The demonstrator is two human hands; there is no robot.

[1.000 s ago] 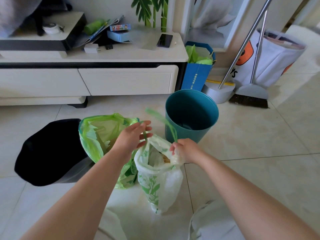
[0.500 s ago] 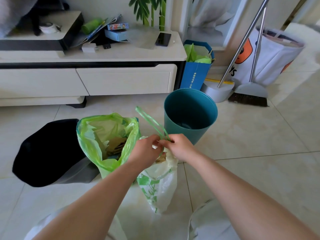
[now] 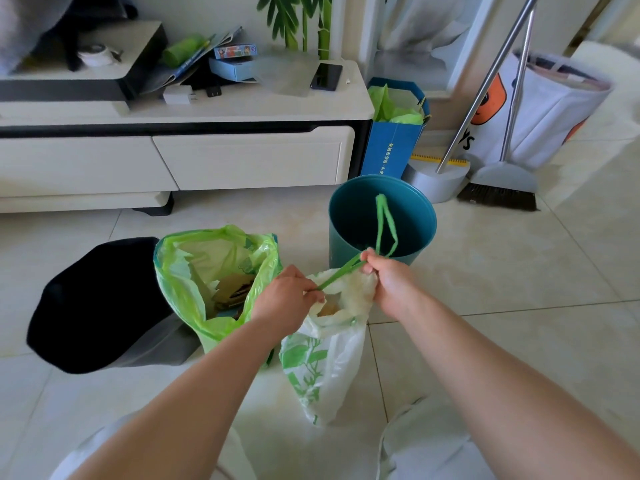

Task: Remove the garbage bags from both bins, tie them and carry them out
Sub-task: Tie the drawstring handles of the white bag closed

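Tiled floor (image 3: pixel 485 271) in front of a low cabinet (image 3: pixel 242 161), that's where all this sat. Teal bin (image 3: pixel 337 251) stood unlined, so its white bag (image 3: pixel 325 368) was already out, standing on the floor between the two arms. Green bag (image 3: pixel 180 271) leaned against the black bin (image 3: pixel 100 306) with its mouth wide open. I couldn't tell if it was fully out of that bin.

What changed: half a second before, both hands were bunched together at the white bag's mouth, and a second before that the left one was open and off the string. At this point they had pulled apart. Left hand (image 3: pixel 285 301) had its fingers curled and pinching one end of the drawstring (image 3: pixel 337 278). Right hand (image 3: pixel 389 280) was closed round the other end, with the spare loop sticking up over the teal bin. The string ran taut between them.

The bag's rim looked gathered on the right side, but there was a gap left where you could see the rubbish. So I'd say the cinch was underway and no knot was made. The green bag hadn't been tied at all, and nothing had been carried out.
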